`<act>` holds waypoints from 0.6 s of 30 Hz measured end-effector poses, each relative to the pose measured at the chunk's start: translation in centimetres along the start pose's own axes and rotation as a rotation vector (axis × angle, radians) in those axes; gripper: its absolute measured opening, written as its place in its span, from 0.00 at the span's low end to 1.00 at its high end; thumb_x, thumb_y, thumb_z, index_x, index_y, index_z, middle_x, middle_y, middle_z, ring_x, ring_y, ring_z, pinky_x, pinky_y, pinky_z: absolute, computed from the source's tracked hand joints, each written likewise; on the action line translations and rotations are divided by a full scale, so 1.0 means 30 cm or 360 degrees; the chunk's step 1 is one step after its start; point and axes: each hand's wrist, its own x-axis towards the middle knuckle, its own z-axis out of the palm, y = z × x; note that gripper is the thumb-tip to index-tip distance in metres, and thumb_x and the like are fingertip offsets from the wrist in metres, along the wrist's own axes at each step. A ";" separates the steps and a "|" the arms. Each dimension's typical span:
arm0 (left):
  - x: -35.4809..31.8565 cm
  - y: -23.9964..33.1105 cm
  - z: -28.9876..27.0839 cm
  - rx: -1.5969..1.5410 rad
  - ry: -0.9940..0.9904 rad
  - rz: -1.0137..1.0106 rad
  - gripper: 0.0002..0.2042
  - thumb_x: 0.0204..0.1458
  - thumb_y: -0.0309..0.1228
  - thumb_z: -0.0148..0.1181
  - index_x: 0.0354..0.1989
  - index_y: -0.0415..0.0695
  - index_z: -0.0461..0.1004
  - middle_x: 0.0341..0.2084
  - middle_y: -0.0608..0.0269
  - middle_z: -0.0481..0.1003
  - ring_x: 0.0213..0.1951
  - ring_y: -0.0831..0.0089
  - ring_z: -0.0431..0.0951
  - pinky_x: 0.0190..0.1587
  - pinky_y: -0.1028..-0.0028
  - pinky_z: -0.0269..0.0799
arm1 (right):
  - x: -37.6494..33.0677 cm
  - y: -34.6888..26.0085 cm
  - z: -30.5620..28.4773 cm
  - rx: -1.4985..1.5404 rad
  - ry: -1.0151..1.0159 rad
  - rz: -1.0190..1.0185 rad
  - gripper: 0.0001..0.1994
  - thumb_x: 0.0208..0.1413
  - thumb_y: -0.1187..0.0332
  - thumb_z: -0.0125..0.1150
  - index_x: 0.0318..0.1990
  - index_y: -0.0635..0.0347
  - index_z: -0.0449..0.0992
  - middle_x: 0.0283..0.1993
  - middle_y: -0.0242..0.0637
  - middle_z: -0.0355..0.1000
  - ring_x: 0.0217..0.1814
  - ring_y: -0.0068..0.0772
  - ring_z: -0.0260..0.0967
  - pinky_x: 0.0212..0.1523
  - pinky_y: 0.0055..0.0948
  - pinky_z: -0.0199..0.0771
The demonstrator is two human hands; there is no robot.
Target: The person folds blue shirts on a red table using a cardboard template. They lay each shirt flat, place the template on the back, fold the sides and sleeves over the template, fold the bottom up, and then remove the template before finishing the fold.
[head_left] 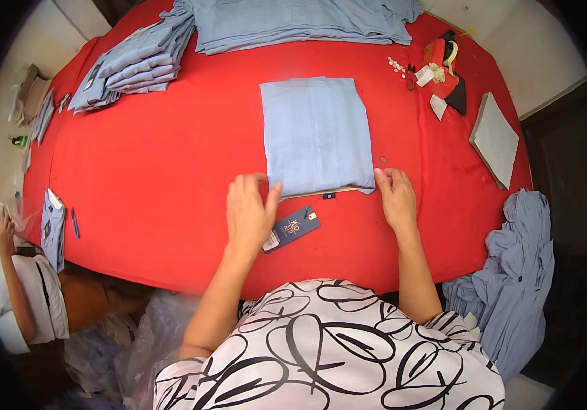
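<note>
Red-cloth tbl (150,157) w/ lt-blue shirts (318,133), tag (296,227)

The light blue garment stack (300,31) is being cut off by the upper edge, the black-and-white patterned top (327,348) by the lower. A co-worker (42,294) is being cropped by the dark left rim. A corner of the folded light blue shirt (317,137) is being covered by the left hand (247,212); whether it is being touched by the right hand (399,198) is being left unclear. Print on the navy hang tag (297,227) is being shown too small for reading, the white buttons (396,67) too small for counting.
</note>
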 end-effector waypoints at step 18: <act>0.033 0.056 -0.028 -0.0528 -0.0338 -0.0532 0.11 0.53 0.27 0.66 0.38 0.36 0.71 0.29 0.62 0.74 0.32 0.75 0.74 0.33 0.74 0.70 | -0.020 -0.040 0.047 0.0105 -0.0007 -0.0429 0.12 0.56 0.68 0.66 0.40 0.66 0.70 0.27 0.39 0.69 0.28 0.34 0.69 0.31 0.35 0.69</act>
